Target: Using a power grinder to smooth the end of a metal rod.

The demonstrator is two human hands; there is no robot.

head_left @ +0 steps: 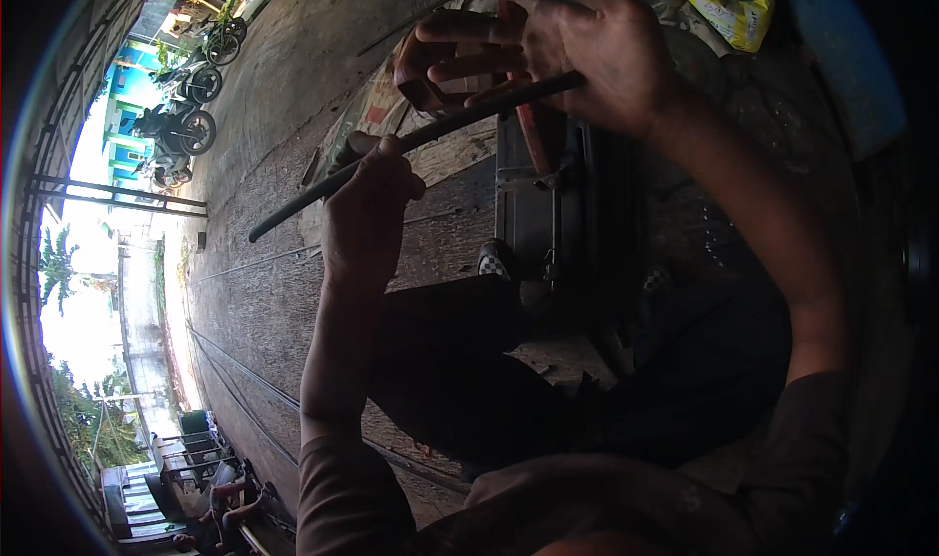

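Observation:
A thin dark rod point(460, 118) slants across the view, its left end lower than its right. Near its middle my left hand point(377, 189) is closed round it. My right hand point(597, 52) is open, palm showing and fingers stretched to the left. The rod's right end lies across the right palm's lower edge; whether it touches is hard to tell. Behind the hands stands a dark metal machine point(525, 219) with a red-orange curved bar point(533, 140). A brown rounded part point(416, 72) shows partly behind my right fingers.
My legs point(450, 336) are bent either side of the machine, a checkered shoe point(497, 259) beside it. A yellow bag point(734, 13) lies at the far right. Long thin bars point(245, 385) lie on the concrete floor point(249, 135). Parked motorbikes point(186, 131) stand at far left.

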